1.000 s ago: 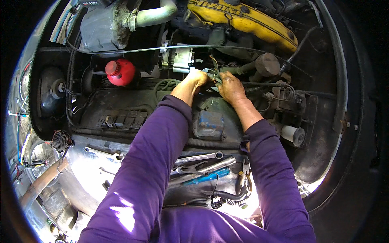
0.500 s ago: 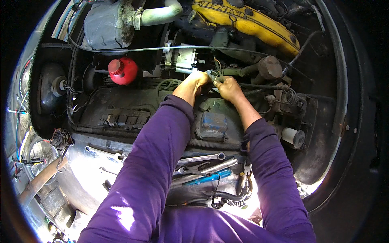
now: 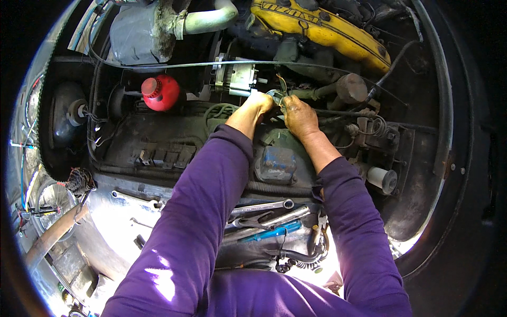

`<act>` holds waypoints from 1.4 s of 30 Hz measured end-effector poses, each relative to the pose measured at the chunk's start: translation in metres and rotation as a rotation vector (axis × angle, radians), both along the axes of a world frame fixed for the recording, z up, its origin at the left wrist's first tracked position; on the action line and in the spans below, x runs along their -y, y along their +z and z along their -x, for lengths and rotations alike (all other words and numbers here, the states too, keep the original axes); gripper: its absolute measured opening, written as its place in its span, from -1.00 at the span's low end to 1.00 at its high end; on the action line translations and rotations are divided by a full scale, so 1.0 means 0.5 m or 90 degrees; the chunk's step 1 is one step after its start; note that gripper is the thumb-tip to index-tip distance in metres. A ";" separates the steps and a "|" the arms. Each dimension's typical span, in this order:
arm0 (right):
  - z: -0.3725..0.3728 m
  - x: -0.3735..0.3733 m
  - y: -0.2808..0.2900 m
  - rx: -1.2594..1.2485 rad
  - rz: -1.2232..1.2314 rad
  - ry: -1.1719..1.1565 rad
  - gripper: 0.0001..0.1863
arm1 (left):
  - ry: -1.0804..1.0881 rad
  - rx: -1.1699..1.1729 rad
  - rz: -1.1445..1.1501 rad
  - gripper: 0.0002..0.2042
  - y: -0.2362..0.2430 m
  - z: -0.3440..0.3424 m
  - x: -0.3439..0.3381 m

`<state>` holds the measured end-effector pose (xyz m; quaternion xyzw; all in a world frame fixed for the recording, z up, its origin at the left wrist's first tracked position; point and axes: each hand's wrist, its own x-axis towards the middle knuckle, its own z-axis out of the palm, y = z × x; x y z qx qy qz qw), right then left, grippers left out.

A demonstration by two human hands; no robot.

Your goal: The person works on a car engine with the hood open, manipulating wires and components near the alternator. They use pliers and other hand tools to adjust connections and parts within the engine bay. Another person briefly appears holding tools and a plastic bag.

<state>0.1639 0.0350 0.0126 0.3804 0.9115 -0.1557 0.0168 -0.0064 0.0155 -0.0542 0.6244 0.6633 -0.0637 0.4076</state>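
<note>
Both my arms, in purple sleeves, reach into an engine bay. My left hand (image 3: 259, 104) is closed beside a silver alternator (image 3: 241, 77), its fingertips mostly hidden. My right hand (image 3: 300, 116) faces it with thumb and fingers pinched together. Between them a small bunch of thin wires (image 3: 282, 89) rises, the ends held at my fingertips. Exactly how the wires lie in the fingers is too small to tell. Below the hands sits a dirty blue-topped box-shaped part (image 3: 278, 159).
A red round reservoir (image 3: 161, 93) stands to the left. At the far right is a yellow engine cover (image 3: 327, 29). A thin cable (image 3: 174, 65) stretches across beyond the hands. On the near ledge lie a spanner (image 3: 262, 206), a blue-handled screwdriver (image 3: 270, 232) and pliers (image 3: 319, 232).
My right hand has turned, so more of its back shows, and its fingers have come up closer around the wires. My left hand has stayed almost where it was.
</note>
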 end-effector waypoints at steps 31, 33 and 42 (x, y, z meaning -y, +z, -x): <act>-0.011 -0.021 0.001 -0.104 -0.019 0.098 -0.84 | 0.242 0.121 0.036 -0.67 0.033 -0.005 0.015; -0.008 -0.018 -0.005 -0.091 -0.011 0.085 -0.83 | 0.195 0.084 0.023 -0.69 0.026 -0.001 0.011; 0.022 -0.035 -0.045 -0.327 0.880 -0.681 -0.81 | 0.031 -0.007 0.007 -0.73 -0.002 -0.010 -0.006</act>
